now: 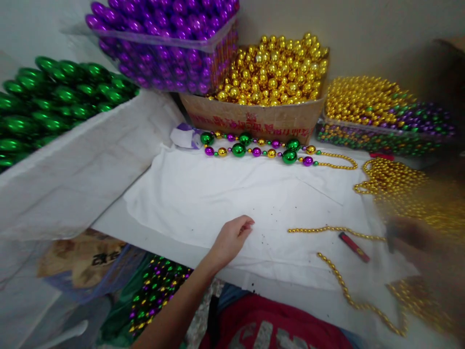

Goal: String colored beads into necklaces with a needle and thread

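Observation:
My left hand (232, 238) rests on the white cloth (225, 194) near the table's front edge, its fingers curled loosely together with nothing visible in them. My right hand (417, 240) is at the right, smeared by motion, over the gold bead strands (399, 189); its fingers cannot be made out. A thin gold bead string (337, 278) runs across the cloth toward it, beside a small red lighter (354, 246). A finished strand of big green, purple and gold beads (261, 148) lies at the back of the cloth.
A cardboard box of gold beads (271, 72) stands at the back, a clear tub of purple beads (170, 43) to its left, and green beads (54, 102) in a white box at far left. Mixed strands (385, 121) are piled at the right; more hang below the table (156, 291).

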`<state>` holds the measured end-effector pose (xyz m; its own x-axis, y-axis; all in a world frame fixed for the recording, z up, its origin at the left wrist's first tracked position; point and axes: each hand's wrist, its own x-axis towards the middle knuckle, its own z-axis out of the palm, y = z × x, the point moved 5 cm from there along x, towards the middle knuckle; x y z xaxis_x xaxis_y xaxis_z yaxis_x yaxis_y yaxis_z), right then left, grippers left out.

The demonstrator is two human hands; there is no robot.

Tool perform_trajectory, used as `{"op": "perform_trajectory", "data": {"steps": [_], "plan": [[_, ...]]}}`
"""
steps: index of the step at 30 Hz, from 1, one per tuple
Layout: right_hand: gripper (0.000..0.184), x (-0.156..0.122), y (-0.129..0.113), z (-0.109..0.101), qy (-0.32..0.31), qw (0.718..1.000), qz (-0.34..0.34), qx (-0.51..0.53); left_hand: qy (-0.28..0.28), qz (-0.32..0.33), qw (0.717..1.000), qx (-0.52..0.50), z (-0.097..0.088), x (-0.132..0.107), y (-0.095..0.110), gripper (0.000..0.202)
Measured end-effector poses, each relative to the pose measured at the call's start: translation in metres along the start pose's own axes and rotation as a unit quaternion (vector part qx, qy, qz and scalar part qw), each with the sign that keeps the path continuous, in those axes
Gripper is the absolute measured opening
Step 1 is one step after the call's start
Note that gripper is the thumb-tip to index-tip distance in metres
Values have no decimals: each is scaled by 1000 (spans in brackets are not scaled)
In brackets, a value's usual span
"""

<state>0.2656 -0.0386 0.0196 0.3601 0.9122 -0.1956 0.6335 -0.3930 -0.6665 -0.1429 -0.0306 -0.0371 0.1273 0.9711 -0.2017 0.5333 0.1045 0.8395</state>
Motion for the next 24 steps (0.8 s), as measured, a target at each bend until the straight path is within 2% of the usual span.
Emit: {"op": "perform_trajectory", "data": {"steps": [1,3,4,6,8,10,12,14,17,20,24], "plan": [[48,-15,-1,12,-67,992,24,102,5,-14,1000,-20,2,0,-4,15],[52,-53,-13,49,-220,945,70,232,13,-44,996,-72,5,0,-13,18],[52,-74,-23,71,-298,907,81,286,15,-57,993,-100,7,-1,-16,17],[59,-115,-47,114,-442,809,97,374,19,-78,986,-147,10,-3,-19,16],[56,-141,-64,144,-501,731,129,445,31,-93,979,-177,11,-6,-20,17],[62,-151,-73,162,-511,684,154,497,50,-106,971,-208,13,-10,-19,21],[63,-151,-72,171,-499,668,177,523,60,-115,961,-245,15,-13,-18,27],[53,-149,-67,176,-489,672,204,518,61,-118,951,-278,18,-15,-16,33],[45,-147,-61,181,-470,695,232,491,59,-119,943,-305,22,-16,-14,41],[48,-145,-61,186,-438,722,246,477,58,-121,941,-312,23,-16,-11,44],[53,-141,-68,194,-432,733,238,468,56,-126,941,-309,23,-16,-11,43]]}}
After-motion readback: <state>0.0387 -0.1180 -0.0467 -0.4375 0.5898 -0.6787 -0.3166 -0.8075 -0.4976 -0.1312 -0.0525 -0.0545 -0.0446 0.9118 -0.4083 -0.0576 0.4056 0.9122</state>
